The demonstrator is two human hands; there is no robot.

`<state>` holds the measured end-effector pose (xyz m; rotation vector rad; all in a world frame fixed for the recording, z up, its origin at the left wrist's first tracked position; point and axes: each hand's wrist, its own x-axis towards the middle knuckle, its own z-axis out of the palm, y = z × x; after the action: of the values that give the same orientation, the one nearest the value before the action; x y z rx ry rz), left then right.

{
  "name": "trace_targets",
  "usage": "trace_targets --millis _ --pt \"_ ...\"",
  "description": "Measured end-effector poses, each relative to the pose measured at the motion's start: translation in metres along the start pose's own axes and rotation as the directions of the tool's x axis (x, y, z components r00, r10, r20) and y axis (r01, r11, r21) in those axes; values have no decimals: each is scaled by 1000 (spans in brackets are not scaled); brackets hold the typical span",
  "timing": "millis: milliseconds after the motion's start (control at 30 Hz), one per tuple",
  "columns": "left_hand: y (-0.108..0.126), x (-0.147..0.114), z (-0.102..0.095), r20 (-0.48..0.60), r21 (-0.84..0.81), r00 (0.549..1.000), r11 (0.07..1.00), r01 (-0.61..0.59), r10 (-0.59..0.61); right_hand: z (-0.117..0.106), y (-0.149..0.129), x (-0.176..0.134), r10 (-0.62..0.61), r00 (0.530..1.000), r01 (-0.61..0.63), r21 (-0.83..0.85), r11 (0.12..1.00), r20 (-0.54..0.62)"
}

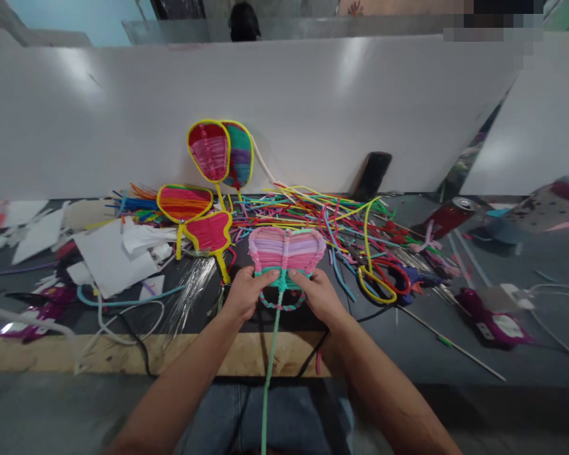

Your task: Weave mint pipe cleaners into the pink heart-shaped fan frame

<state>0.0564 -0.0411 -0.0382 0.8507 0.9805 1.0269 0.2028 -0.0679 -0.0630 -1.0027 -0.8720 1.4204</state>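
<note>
A butterfly-shaped pink, lilac and green fuzzy-stem fan [287, 246] was held at centre, fingers of the left hand [246, 294] and right hand [320, 296] clamped on its sides. Its upper panel looked filled; the gap inside its braided lower rim [279, 308] appeared unfinished, a pale-green stem [271, 360] trailing toward six o'clock. A multicoloured fuzzy-stem heap [291, 205] crowded twelve; four yellow-edged fuzzy-stem fans [211, 151] spanned ten to eleven, a red metal can [448, 219] near three.

Glossy white partition [294, 95] w/ 2 glares [353, 60], behind dk grey tabletop [408, 357]; wood strip [184, 354] nr edge; grey floor [38, 411]; lt-blue wall [80, 25] upper L.
</note>
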Motion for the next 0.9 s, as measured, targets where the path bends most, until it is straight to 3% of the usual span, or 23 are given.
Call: trace_targets --millis 267,400,533,667,767,900 --pt "0 1 -3 -17 35 1000 999 13 -13 -5 2 3 32 999 -33 25 999 23" --pt "1 2 -8 -61 98 997 994 -42 48 -9 1 5 24 999 -26 -47 999 -37" --pt "-2 4 -9 -62 96 996 993 -64 70 -10 3 5 -21 1000 23 -125 992 16" --pt "-4 5 -11 -82 161 990 982 -98 113 -11 1 6 21 998 -19 -41 999 54" --pt "-3 4 -14 -149 232 975 964 -129 166 -12 -6 7 59 998 -59 9 998 0" --pt "-2 1 -14 -201 277 955 948 -158 217 -13 -14 6 -89 993 64 -272 960 -81"
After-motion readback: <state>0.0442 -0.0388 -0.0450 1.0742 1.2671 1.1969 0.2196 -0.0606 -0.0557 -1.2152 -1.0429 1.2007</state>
